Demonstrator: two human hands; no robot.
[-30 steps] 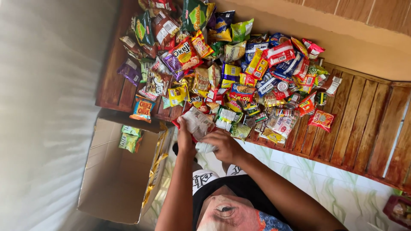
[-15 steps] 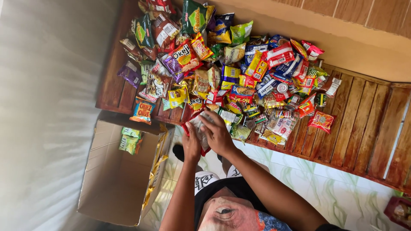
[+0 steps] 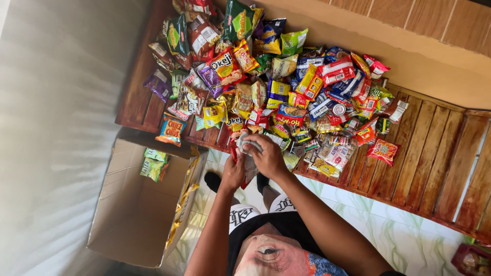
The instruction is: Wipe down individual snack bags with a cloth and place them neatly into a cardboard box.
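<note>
While both hands (image 3: 253, 161) clutch red-white packet (image 3: 247, 153), colourful packets (image 3: 276, 87) cover bench (image 3: 434, 168)

The packet (image 3: 249, 153) between the right hand (image 3: 266, 156) and the left hand (image 3: 232, 174) is mostly covered by their fingers, so its kind cannot be told. Far beyond the hands, the top snack bags (image 3: 197, 6) are cut off by the edge.

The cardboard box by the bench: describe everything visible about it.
The cardboard box is plain brown, open-topped, with its flaps folded outward. It sits on the tiled floor beside the wooden bench, near the left hand. Inside, a few green snack packets lie in one corner; the remaining bottom shows bare cardboard. Neither hand touches it.
</note>
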